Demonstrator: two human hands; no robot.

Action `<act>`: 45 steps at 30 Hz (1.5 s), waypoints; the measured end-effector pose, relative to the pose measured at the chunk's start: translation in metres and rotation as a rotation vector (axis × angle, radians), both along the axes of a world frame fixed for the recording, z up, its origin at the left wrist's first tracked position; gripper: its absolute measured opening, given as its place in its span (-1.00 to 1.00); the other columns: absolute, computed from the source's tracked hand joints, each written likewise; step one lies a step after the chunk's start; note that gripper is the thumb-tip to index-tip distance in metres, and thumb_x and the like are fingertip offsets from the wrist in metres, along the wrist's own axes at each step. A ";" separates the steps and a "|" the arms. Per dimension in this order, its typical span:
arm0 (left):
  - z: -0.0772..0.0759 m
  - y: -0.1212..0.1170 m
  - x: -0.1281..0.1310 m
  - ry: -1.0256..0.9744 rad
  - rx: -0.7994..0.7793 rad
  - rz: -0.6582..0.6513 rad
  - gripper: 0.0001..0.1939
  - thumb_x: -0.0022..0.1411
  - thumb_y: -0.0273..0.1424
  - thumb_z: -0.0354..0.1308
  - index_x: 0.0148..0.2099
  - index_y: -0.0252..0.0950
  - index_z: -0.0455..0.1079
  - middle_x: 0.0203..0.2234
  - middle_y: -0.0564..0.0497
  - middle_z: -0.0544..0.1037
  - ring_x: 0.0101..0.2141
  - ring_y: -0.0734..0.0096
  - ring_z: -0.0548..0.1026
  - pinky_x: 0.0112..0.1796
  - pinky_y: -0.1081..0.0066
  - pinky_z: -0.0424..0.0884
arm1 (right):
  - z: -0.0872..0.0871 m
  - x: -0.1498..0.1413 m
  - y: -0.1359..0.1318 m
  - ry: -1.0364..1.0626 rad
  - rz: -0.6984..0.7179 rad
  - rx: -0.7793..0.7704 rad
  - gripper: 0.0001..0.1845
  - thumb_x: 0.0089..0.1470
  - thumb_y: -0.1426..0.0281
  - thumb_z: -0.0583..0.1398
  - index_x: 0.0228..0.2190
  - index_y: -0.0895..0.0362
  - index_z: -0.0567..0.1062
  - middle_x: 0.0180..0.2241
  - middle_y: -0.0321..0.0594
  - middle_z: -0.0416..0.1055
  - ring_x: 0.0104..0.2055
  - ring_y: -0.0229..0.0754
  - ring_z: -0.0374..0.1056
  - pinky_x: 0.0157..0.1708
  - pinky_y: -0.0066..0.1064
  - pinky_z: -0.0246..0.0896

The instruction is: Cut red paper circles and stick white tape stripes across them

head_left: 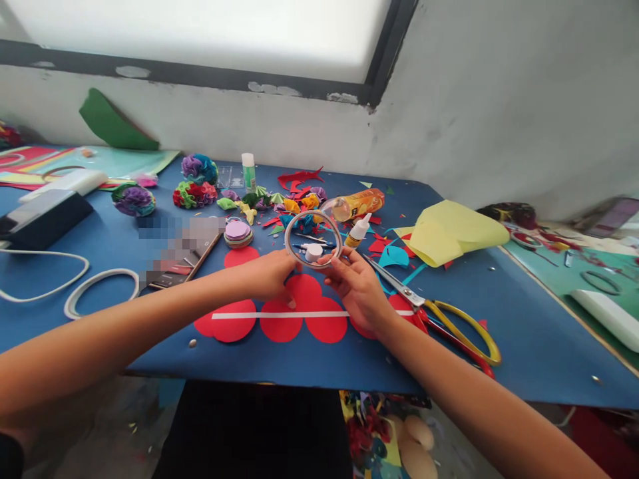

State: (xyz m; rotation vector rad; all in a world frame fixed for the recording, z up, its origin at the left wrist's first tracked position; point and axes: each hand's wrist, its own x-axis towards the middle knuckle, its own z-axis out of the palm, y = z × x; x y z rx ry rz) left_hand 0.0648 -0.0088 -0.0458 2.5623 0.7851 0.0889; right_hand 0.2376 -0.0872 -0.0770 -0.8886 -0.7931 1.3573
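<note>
A thin, pale roll of tape [288, 229] is held upright above the table. My right hand [360, 286] pinches its lower right edge between thumb and fingers. At the roll's lower left edge is my left hand [272, 274], its fingers curled against the roll and partly hidden, its thumb pointing down. Beneath both hands, overlapping red paper circles [327, 329] lie in a row, with a narrow white strip [234, 316] running across them. Scissors [414, 297] with yellow and red handles lie partly open beside my right hand, over the right end of the row.
Behind the hands are a small glue bottle [357, 231], an orange bottle [362, 203], a glue stick [248, 173] and paper scraps. A phone [192, 256], a white ring [102, 293] and crinkled paper flowers [134, 199] are left. Yellow paper [454, 229] is right.
</note>
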 end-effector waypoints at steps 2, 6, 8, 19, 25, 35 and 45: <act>0.002 0.003 0.004 0.028 -0.041 -0.009 -0.48 -0.17 -0.43 0.33 -0.06 -0.25 0.42 -0.05 -0.07 0.49 -0.08 0.14 0.44 -0.13 0.29 0.36 | -0.003 0.000 0.002 0.006 -0.015 -0.006 -0.73 -0.11 0.28 0.37 -0.38 0.05 0.41 -0.37 -0.41 0.54 -0.29 -0.29 0.47 -0.44 -0.54 0.26; 0.006 0.010 0.011 0.109 -0.116 -0.006 -0.64 -0.16 -0.42 0.30 -0.21 -0.25 0.46 -0.29 0.04 0.57 -0.29 0.25 0.49 -0.29 0.39 0.37 | -0.008 0.001 0.007 -0.002 -0.032 -0.019 -0.72 -0.13 0.28 0.38 -0.38 0.04 0.41 -0.37 -0.41 0.54 -0.30 -0.29 0.47 -0.45 -0.54 0.26; 0.007 0.012 0.011 0.134 -0.137 0.006 -0.80 -0.16 -0.39 0.30 -0.37 -0.27 0.45 -0.50 0.10 0.53 -0.45 0.34 0.45 -0.41 0.44 0.34 | -0.009 0.002 0.008 -0.011 -0.039 -0.019 -0.71 -0.14 0.28 0.38 -0.39 0.03 0.41 -0.37 -0.41 0.53 -0.29 -0.28 0.47 -0.46 -0.54 0.25; 0.025 0.001 -0.038 -0.176 -0.071 0.277 -0.45 0.06 -0.25 0.25 0.07 -0.35 0.28 0.08 -0.21 0.37 0.08 0.06 0.31 0.01 0.12 0.29 | 0.005 -0.002 -0.003 -0.085 -0.029 0.046 -0.79 -0.05 0.31 0.36 -0.35 0.01 0.45 -0.33 -0.39 0.52 -0.28 -0.30 0.44 -0.40 -0.54 0.31; 0.018 -0.029 -0.045 -0.627 -0.670 0.200 -0.66 0.10 -0.39 0.26 -0.06 -0.30 0.34 -0.29 -0.02 0.59 -0.24 0.34 0.56 -0.21 0.31 0.49 | 0.016 -0.019 -0.012 -0.146 0.084 0.013 -0.79 -0.03 0.26 0.34 -0.34 0.02 0.46 -0.29 -0.32 0.51 -0.22 -0.22 0.46 -0.32 -0.44 0.41; 0.015 -0.019 -0.067 -0.611 -0.741 0.367 -0.83 0.10 -0.36 0.27 -0.23 -0.28 0.52 -0.47 0.06 0.60 -0.38 0.44 0.56 -0.28 0.38 0.52 | 0.009 -0.029 -0.004 -0.196 0.147 0.076 -0.86 0.05 0.28 0.29 -0.32 -0.01 0.44 -0.27 -0.33 0.52 -0.24 -0.24 0.46 -0.25 -0.40 0.46; 0.019 -0.016 -0.109 -0.327 -0.947 0.208 -0.82 0.18 -0.33 0.17 -0.18 -0.21 0.53 -0.32 -0.01 0.60 -0.30 0.33 0.55 -0.42 0.46 0.50 | 0.019 -0.002 -0.024 -0.672 0.110 0.357 -0.86 0.12 0.38 0.24 -0.25 -0.08 0.43 -0.32 -0.27 0.54 -0.30 -0.16 0.51 -0.30 -0.37 0.50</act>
